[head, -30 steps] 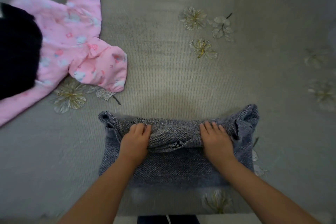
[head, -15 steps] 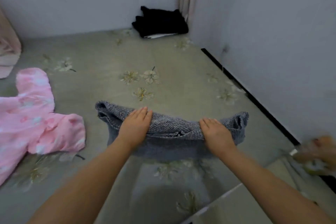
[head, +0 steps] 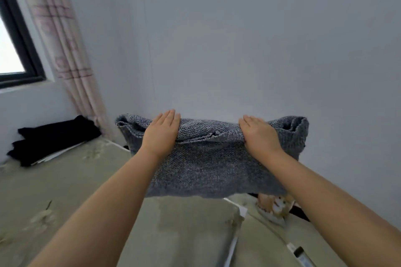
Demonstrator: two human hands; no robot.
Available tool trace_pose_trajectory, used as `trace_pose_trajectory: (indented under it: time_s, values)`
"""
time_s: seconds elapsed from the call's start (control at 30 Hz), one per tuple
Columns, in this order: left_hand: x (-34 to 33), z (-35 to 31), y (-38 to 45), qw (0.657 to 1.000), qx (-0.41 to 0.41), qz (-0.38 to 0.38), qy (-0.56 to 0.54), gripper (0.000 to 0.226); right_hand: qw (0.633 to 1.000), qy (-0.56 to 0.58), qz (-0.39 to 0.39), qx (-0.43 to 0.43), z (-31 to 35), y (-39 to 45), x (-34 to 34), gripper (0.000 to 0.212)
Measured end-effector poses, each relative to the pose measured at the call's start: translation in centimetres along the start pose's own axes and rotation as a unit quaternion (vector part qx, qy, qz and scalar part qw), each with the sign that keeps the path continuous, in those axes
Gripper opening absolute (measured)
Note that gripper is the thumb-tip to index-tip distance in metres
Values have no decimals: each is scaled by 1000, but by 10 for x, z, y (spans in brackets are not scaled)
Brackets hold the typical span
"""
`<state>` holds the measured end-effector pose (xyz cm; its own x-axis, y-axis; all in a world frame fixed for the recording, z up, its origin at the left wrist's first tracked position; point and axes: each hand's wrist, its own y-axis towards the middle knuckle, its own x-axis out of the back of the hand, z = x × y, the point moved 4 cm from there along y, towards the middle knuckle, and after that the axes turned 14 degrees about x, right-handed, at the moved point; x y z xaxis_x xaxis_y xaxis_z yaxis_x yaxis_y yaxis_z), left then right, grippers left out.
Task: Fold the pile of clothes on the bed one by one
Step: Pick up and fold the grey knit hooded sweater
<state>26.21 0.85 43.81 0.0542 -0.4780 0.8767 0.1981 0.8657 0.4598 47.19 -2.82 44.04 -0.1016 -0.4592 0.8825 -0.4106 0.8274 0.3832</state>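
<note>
I hold the folded grey sweater point(head: 208, 158) up off the bed point(head: 65, 191) — left hand point(head: 161, 134) and right hand point(head: 259, 136) each clamped on its top edge, fingers flat over it. Its long axis runs side to side between them; neither hand is nearer.

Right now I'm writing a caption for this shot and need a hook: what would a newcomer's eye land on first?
First, the folded grey knitted garment held up in mid-frame against the bare pale wall, the left hand and right hand gripping its top edge with fingers laid flat over it. Next, the black folded clothing in the far left corner of the bed, below the pale pink-checked curtain.
</note>
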Motion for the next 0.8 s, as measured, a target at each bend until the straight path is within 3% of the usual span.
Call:
trace_pose_trajectory:
  time_s: [0.23,0.37,0.57,0.8]
  values:
    - [9,-157,116,998,-29,-37,-43,60,997,-52,31,-53,-179,-16,0,57]
    - [2,-211,174,996,-41,-42,-60,63,995,-67,33,-59,-255,-5,-9,57]
    - [-21,-255,275,995,-34,-47,-83,65,994,-70,32,-73,-347,56,-36,57]
    - [-64,-257,412,994,-15,-53,-91,65,996,-67,10,-61,-424,166,-83,56]
